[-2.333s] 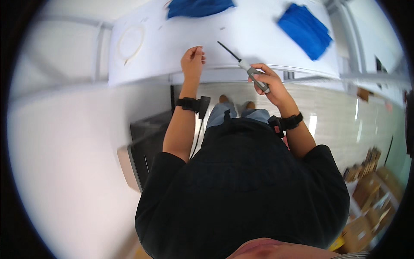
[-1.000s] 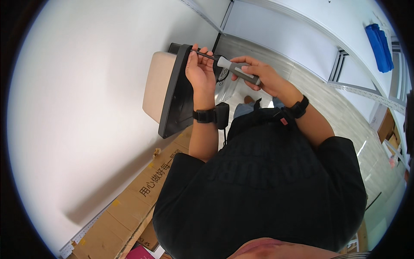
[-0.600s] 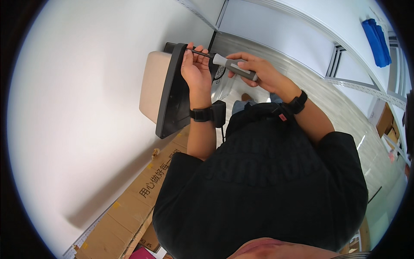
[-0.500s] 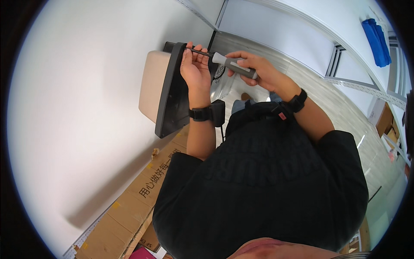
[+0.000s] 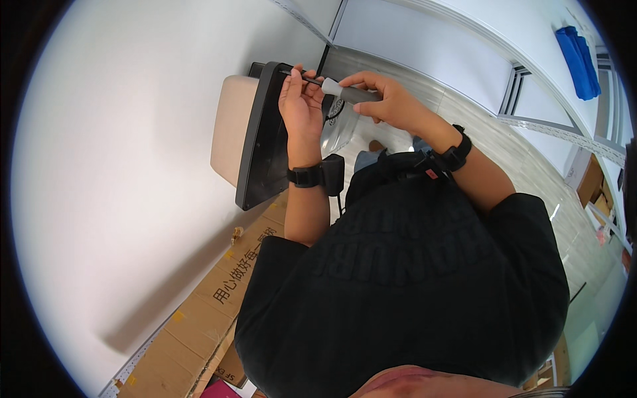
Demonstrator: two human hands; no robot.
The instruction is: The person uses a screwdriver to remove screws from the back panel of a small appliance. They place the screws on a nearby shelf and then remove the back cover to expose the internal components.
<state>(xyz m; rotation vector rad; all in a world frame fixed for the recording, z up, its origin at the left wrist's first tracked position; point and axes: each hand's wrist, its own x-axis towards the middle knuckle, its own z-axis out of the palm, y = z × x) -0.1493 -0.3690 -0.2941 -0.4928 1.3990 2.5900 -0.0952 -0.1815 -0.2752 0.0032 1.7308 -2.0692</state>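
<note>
A screwdriver (image 5: 334, 87) with a grey handle and a dark shaft points left toward the upper edge of a black-framed panel (image 5: 252, 156). My right hand (image 5: 393, 101) is wrapped round its handle, thumb and fingers along the grip. Close to the tip, my left hand (image 5: 302, 109) steadies the shaft between thumb and fingers, its other fingers half curled. Behind the black frame sits a rounded beige body (image 5: 233, 129), on the side facing the wall. The fingers and the frame hide the screwdriver's tip, so I cannot tell what it touches.
The white wall (image 5: 133, 132) rises close on the left. Below the panel lies a long cardboard box (image 5: 192, 305). A clear plastic container (image 5: 340, 126) and a black cable are behind my left hand. White shelving with metal rails (image 5: 551, 119) stands right, with blue cloth (image 5: 578, 63) above.
My right hand has turned over the handle, its fingers now stretched further along it and hiding the rear end. The screwdriver has shifted slightly left; my left hand stays at the shaft.
</note>
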